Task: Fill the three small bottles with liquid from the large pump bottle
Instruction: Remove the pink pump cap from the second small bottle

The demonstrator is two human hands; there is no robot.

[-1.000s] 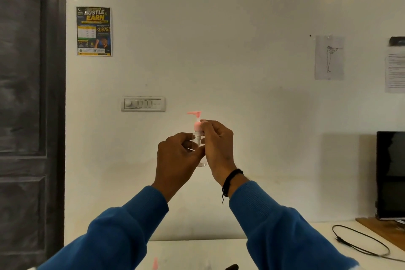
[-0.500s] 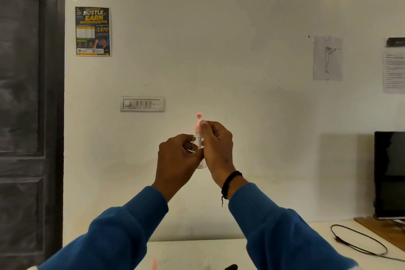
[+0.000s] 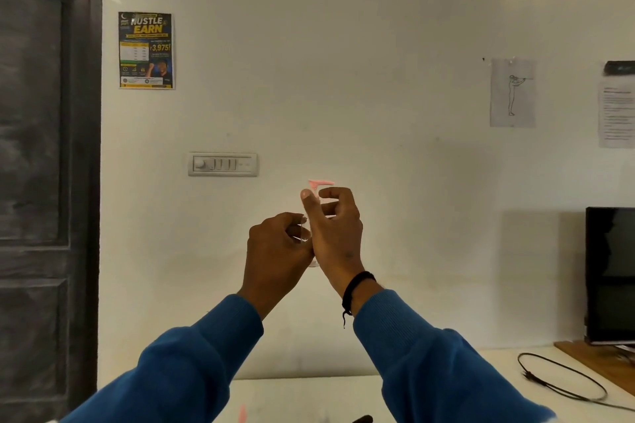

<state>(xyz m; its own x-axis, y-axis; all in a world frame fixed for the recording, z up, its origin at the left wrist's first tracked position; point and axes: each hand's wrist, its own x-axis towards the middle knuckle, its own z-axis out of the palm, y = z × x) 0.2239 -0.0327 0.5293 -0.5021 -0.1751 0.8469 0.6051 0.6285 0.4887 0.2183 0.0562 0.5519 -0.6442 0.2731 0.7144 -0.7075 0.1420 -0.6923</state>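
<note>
Both hands, left hand and right hand, gripping raised small clear bottle, contents indiscernible

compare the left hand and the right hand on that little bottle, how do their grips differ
The left hand sits lower, fingers wrapped round the clear body of the small bottle; the right hand sits higher, pinching near the pink pump top. Only the right wrist wears a black band. Both hold the same bottle in mid-air.

Left hand and right hand raised, fingers curled.
</note>
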